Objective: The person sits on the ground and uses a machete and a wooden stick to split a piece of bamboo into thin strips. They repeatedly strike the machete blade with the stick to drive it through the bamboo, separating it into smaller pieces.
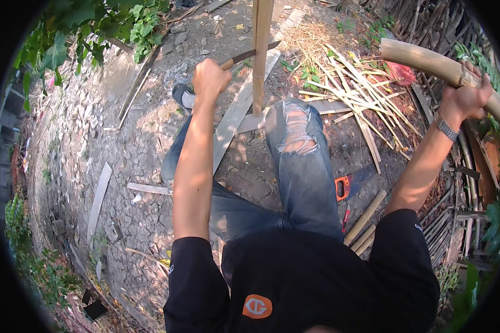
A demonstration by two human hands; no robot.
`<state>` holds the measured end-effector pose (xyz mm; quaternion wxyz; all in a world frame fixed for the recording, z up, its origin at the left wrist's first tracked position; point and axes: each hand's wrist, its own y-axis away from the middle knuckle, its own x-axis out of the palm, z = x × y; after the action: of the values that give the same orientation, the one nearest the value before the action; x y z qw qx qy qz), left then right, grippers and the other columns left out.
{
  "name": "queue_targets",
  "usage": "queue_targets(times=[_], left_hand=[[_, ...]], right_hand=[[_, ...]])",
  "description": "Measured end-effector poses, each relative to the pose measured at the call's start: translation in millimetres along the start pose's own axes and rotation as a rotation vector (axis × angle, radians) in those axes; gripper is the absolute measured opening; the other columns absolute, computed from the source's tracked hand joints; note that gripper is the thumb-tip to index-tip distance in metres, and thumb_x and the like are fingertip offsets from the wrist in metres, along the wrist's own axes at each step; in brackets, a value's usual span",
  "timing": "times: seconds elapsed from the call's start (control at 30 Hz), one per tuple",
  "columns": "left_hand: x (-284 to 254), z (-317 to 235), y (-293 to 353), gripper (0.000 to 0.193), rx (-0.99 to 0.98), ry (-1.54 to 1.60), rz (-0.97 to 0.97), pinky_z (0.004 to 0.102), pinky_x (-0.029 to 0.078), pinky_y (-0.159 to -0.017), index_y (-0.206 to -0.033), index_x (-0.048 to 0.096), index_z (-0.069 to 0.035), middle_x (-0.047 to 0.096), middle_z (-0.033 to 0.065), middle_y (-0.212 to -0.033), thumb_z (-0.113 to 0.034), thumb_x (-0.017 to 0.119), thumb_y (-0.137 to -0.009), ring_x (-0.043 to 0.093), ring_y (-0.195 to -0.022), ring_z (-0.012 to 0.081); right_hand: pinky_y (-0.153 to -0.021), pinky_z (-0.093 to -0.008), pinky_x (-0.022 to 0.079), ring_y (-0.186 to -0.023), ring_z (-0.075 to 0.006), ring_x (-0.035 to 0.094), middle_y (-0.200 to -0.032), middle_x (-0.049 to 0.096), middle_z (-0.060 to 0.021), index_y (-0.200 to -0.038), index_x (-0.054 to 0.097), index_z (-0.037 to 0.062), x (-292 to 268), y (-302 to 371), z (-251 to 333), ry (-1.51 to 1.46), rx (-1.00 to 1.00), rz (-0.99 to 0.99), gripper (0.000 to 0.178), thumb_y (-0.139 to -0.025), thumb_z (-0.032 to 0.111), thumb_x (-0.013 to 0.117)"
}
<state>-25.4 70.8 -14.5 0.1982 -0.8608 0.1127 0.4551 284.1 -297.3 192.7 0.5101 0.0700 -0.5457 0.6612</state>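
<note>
A knife with a brown wooden handle and a dark curved blade [249, 55] is gripped in the left hand [210, 77], whose fingers are closed tightly round the handle. The blade is laid against the side of an upright pale bamboo pole [260, 55], which is stood on the ground between the person's knees, in front of the torn blue jeans [297, 161]. A thick tan bamboo club, slightly curved [428, 64], is held aloft in the right hand [466, 100], the fingers being wrapped firmly about its near end; a metal-banded watch [445, 127] is worn on that wrist. The club is kept well apart from the knife and pole, off to the right. A heap of thin split bamboo strips [353, 91] is scattered on the cracked dry earth [128, 155] to the right of the pole, and a flat grey plank [241, 105] is laid on the ground beside the pole's base. An orange-handled hand saw [353, 183] is seen lying by the right thigh, with short bamboo sections [365, 222] just beside it. Green leaves [94, 28] are hung over the upper left.
</note>
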Motion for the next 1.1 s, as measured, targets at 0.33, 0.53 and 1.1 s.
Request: queue_targets(times=[0.33, 0.53, 1.1], left_hand=[[29, 5, 25, 0.034, -0.059, 0.040, 0.094, 0.0493, 0.055, -0.089, -0.101, 0.078, -0.003, 0.073, 0.0276, -0.099, -0.024, 0.072, -0.076, 0.070, -0.100, 0.0444], [40, -13, 4, 0.032, -0.040, 0.060, 0.093, 0.0488, 0.058, -0.086, -0.098, 0.078, -0.001, 0.074, 0.0260, -0.099, -0.025, 0.075, -0.077, 0.073, -0.096, 0.0422], [101, 54, 32, 0.034, -0.021, 0.097, 0.064, 0.0534, 0.055, -0.081, -0.094, 0.075, 0.001, 0.071, 0.0307, -0.086, -0.028, 0.071, -0.078, 0.069, -0.088, 0.0494]], right_hand=[[-0.058, -0.0288, 0.047, -0.062, -0.0113, 0.057, -0.076, 0.065, -0.0034, -0.102, 0.066, -0.0054, -79, 159, -49, 1.096, 0.893, 0.861, 0.029, -0.080, 0.010, 0.075], [-0.082, -0.0337, 0.053, -0.087, -0.0240, 0.064, -0.090, 0.063, -0.0148, -0.103, 0.058, -0.0067, -37, -20, 8, 0.305, 0.309, 0.235, 0.025, -0.092, 0.013, 0.069], [-0.055, -0.0272, 0.048, -0.058, -0.0127, 0.061, -0.071, 0.064, -0.0042, -0.091, 0.066, -0.0022, -67, 127, -64, 0.946, 0.695, 0.399, 0.017, -0.085, 0.010, 0.075]])
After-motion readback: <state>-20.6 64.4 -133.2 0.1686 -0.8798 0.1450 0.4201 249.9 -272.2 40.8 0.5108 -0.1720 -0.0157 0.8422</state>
